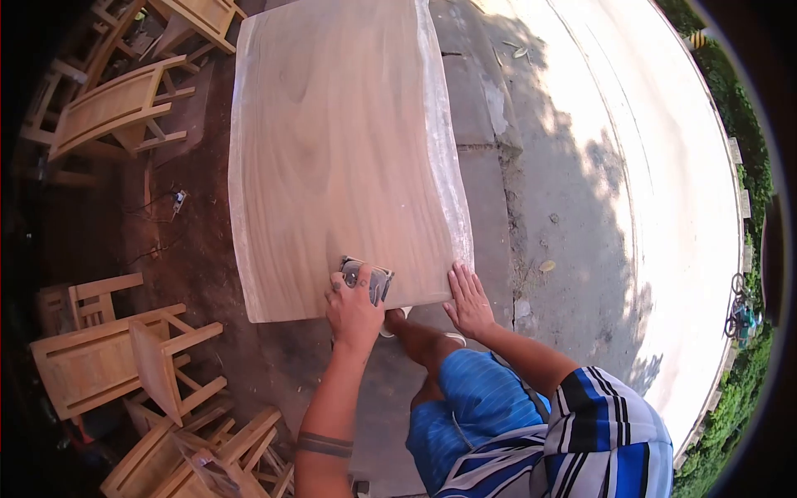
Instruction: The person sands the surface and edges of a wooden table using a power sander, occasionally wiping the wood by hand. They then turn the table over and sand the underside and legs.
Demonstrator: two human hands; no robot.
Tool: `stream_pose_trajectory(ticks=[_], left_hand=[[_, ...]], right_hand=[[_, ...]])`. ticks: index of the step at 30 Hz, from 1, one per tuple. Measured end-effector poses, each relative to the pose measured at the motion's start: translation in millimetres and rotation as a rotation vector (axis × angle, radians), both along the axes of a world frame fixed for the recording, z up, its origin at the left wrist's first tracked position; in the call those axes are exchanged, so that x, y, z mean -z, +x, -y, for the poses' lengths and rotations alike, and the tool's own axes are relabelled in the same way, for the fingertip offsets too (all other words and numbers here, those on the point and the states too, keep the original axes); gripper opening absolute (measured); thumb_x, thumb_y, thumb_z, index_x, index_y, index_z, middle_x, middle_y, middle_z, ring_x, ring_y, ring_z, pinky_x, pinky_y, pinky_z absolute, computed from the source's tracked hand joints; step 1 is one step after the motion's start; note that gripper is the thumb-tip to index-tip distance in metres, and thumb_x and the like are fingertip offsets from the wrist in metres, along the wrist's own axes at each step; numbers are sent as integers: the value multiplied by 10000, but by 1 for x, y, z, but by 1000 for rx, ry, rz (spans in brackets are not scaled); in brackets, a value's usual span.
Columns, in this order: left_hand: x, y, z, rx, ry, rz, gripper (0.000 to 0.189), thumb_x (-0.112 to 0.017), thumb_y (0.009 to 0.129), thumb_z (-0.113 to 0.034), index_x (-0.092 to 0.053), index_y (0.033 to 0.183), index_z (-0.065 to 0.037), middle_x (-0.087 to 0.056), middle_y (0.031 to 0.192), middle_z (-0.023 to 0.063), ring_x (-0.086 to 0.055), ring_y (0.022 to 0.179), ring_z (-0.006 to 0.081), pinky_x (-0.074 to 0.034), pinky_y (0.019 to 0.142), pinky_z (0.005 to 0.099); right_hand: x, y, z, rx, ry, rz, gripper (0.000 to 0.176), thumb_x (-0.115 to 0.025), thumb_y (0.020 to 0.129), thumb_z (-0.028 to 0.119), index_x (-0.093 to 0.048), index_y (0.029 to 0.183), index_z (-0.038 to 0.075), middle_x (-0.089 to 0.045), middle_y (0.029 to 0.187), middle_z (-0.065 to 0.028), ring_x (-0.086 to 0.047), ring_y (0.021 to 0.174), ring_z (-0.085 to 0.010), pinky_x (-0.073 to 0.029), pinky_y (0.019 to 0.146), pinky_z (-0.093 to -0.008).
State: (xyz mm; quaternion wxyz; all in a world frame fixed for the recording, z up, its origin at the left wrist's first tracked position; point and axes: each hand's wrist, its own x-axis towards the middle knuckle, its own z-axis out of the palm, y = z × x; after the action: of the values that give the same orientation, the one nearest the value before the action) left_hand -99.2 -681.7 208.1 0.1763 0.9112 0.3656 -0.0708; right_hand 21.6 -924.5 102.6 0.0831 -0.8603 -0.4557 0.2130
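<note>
A broad wooden slab (332,166) with pale, uneven long edges fills the upper middle of the view. My left hand (354,314) grips a dark, flat rectangular sanding block (380,286), which lies on the slab's face near its close end. Fingers cover part of the block. At the slab's near right corner, my right hand (471,304) rests flat with fingers stretched out over the pale edge. It holds nothing.
Wooden chairs (100,357) lie in a jumble at the lower left, with more chair frames (116,108) at the upper left. Concrete pavement (556,241) runs along the right, scattered with leaves. Beyond it are a sunlit road (681,207) and a bicycle (735,307).
</note>
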Motion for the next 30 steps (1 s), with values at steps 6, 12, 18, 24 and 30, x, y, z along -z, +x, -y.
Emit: stream_pose_trajectory(ticks=[6,12,18,24,30], left_hand=[[-1,93,60,313,-59,16,670,-801,744,-191,-507,1344,-244,-470,1227,211,-588,1028,464,-569,765,521],[-6,198,54,394,-75,9,662,-798,763,-195,-496,1349,-249,-474,1230,220,-604,1011,460,-577,766,511],[1,305,-1,291,38,-3,648,-805,760,-241,-540,1351,-230,-533,1166,215,-638,992,424,-561,821,485],[10,421,-63,176,88,42,662,-808,741,-258,-552,1350,-218,-579,1139,199,-647,1024,377,-543,897,463],[18,523,-137,86,164,54,658,-814,725,-285,-575,1334,-207,-646,1094,167,-644,1068,330,-540,920,446]], right_hand=[[-5,27,31,234,68,-135,755,-476,1013,389,-186,1578,-18,-152,1662,-215,-154,1542,-368,-171,1239,-491],[-12,52,55,349,191,-322,713,-558,986,288,-257,1543,-39,-203,1641,-228,-217,1520,-382,-224,1227,-479],[-5,102,40,369,272,-362,702,-620,945,211,-303,1515,-48,-289,1598,-242,-289,1486,-391,-264,1214,-475],[-10,127,-17,244,400,-525,726,-675,885,154,-330,1487,-58,-319,1564,-280,-312,1464,-429,-302,1193,-486],[-29,164,-10,236,321,-641,713,-692,862,138,-361,1455,-80,-331,1552,-283,-345,1444,-430,-314,1186,-483]])
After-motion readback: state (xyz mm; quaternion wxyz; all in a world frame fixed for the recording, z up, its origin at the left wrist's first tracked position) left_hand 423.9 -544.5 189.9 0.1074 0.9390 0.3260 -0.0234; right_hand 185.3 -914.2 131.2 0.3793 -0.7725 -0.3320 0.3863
